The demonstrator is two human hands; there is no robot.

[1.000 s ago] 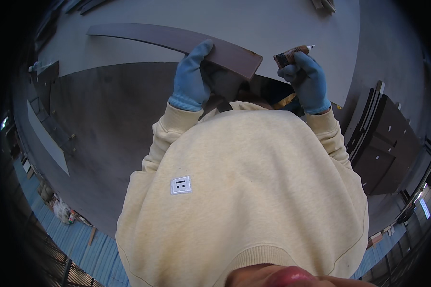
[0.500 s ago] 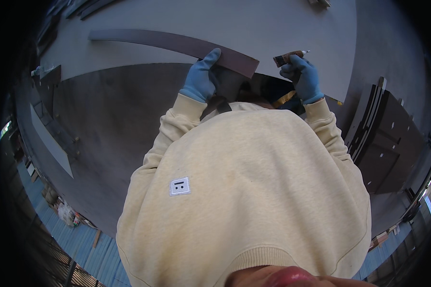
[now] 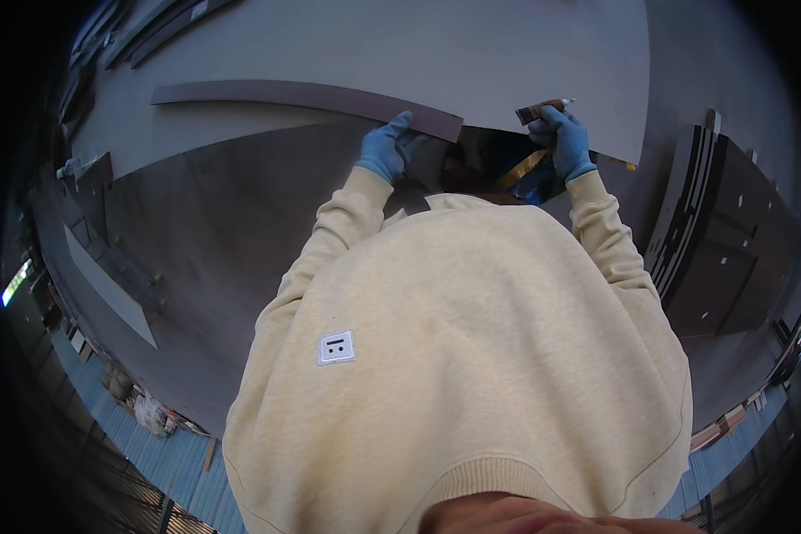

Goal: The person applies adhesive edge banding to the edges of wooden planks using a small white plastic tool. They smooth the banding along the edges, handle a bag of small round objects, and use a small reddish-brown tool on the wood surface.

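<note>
My left hand [image 3: 384,151], in a blue glove, grips a long, flat brown strip of board [image 3: 267,94] close to its right end. The thumb lies over the strip's face, and the fingers are partly hidden behind it. The strip reaches far to the left above a pale tabletop [image 3: 472,49]; whether it touches the top I cannot tell. In my right hand [image 3: 566,144], also blue-gloved, is a small dark and orange-brown tube [image 3: 540,110] with a white nozzle pointing right. The tube is held just right of the strip's end, apart from it.
Dark strips [image 3: 173,31] lie at the table's far left. To the right, several brown panels [image 3: 730,227] lean together in a stack. A pale strip [image 3: 107,285] lies low on the left, and a plastic bag [image 3: 154,415] sits by the blue ribbed surface [image 3: 173,458] at lower left.
The view has shifted a little. My left hand and the strip sit slightly lower at the strip's far end, and its right end is a bit farther left. Both hands keep their holds.
</note>
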